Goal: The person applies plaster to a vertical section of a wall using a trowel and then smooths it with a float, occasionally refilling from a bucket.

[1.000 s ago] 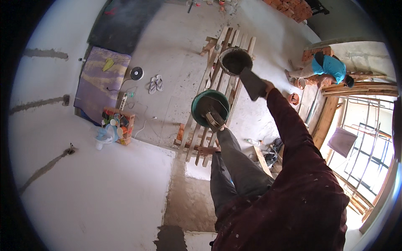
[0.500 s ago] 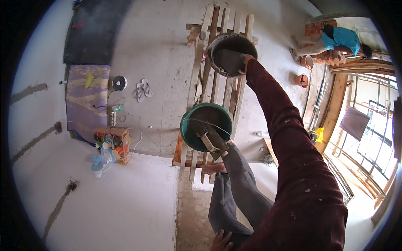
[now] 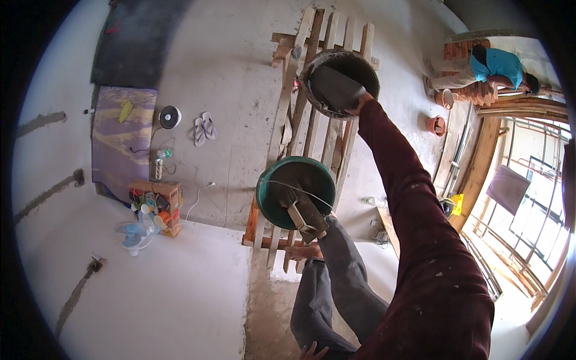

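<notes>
My right hand (image 3: 360,103), at the end of a dark red sleeve, is closed at the edge of a flat grey trowel (image 3: 336,86); its handle is hidden. The trowel's blade slants inside a mortar-crusted black bucket (image 3: 303,90). My left hand (image 3: 312,353) rests on my dark-trousered thigh at the bottom of the picture, fingers spread and nothing in them. Between my feet and the black bucket stands a green bucket (image 3: 262,201) with a wire handle and dark grey contents. A mortar-smeared, box-shaped tool (image 3: 306,216) leans over its near rim.
Both buckets stand on a slatted wooden platform (image 3: 312,129), where my bare foot (image 3: 303,252) also rests. Off to the left are slippers (image 3: 204,128), a fan (image 3: 170,117), a cable and a crate of containers (image 3: 157,204). A person in blue (image 3: 501,67) bends at the far right.
The trowel has tilted and shows more of its face inside the black bucket, with my right hand still at it. The whole view has shifted slightly; my left hand sits lower in the picture.
</notes>
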A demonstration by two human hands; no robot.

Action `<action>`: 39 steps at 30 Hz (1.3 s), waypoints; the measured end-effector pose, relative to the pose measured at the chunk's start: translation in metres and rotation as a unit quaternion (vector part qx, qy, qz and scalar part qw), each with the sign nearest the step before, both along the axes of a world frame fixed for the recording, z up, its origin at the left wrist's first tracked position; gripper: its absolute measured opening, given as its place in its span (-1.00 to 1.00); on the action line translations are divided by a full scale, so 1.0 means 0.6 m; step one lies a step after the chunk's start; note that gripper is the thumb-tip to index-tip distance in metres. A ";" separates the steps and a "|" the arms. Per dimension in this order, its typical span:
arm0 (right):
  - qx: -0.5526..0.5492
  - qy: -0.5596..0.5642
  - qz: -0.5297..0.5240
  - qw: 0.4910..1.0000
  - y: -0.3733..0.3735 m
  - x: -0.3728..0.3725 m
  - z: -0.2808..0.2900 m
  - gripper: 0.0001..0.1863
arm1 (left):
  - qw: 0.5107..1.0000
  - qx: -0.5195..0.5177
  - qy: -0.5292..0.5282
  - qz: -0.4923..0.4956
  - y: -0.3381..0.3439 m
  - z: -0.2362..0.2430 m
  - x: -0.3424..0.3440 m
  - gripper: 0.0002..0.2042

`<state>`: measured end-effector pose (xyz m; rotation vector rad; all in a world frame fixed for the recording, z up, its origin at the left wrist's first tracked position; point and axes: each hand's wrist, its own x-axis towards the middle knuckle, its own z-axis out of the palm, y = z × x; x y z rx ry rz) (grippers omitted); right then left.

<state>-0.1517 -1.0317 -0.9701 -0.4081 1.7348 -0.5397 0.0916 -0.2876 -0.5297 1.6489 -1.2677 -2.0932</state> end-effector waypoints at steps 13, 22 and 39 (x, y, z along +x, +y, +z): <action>0.005 -0.290 0.077 0.954 0.142 0.235 0.435 -0.51 | 0.906 0.144 -0.152 0.367 0.079 0.167 0.052 -0.46; 0.123 -0.507 0.529 0.669 0.451 0.639 0.962 -0.38 | 0.520 -0.060 -0.692 0.497 0.240 0.520 0.068 -0.59; -0.621 -0.656 0.417 -0.103 1.523 0.653 1.639 -0.25 | -0.209 0.293 -0.887 0.290 0.609 0.794 -0.258 -0.28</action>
